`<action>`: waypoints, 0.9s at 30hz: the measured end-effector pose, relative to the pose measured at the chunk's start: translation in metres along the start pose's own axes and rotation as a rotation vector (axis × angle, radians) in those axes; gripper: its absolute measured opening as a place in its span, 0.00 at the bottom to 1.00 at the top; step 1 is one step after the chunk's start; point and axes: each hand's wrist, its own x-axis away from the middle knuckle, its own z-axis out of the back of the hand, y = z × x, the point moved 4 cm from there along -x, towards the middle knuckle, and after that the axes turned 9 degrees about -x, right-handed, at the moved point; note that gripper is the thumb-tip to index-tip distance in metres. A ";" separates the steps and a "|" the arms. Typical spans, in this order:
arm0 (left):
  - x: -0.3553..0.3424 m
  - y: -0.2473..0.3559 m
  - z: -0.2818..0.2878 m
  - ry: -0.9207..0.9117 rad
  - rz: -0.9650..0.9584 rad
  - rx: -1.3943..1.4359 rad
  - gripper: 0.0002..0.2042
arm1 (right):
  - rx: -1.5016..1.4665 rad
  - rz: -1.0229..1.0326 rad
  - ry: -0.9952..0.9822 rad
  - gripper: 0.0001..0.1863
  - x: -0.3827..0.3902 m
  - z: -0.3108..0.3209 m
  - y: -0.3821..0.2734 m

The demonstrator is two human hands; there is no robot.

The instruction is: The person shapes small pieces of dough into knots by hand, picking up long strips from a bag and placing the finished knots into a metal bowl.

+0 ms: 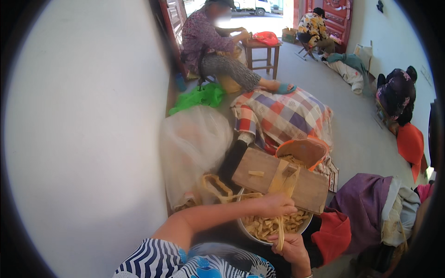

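Observation:
My left hand (280, 204) is closed on a pale yellow strip (281, 227) at the near edge of a wooden board (248, 169). A broad band of the same material lies across the board, around a small fixture too small to make out. My right hand (285, 243) is lower, closed on the hanging strip. Beneath my hands and the board sits a metal bowl (262, 227) full of short pale yellow cut pieces. A long looped strip (215, 183) trails left of the board.
An orange basin (320, 148), checked sack (287, 116), white plastic bag (190, 153) and green bag (197, 97) lie ahead. A seated person (208, 41) is at a stool (262, 44); another person (313, 30) sits by red doors. Purple cloth (359, 206) is at my right.

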 end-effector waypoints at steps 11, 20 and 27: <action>0.021 0.015 -0.030 0.041 0.371 0.890 0.06 | 0.392 0.454 0.706 0.13 -0.049 0.019 -0.014; 0.042 0.001 -0.034 0.315 -0.012 -0.600 0.10 | 0.527 0.123 0.556 0.10 -0.048 0.026 0.038; 0.048 -0.005 -0.040 0.369 -0.129 -0.409 0.14 | -0.830 -0.060 0.108 0.19 -0.046 0.006 0.066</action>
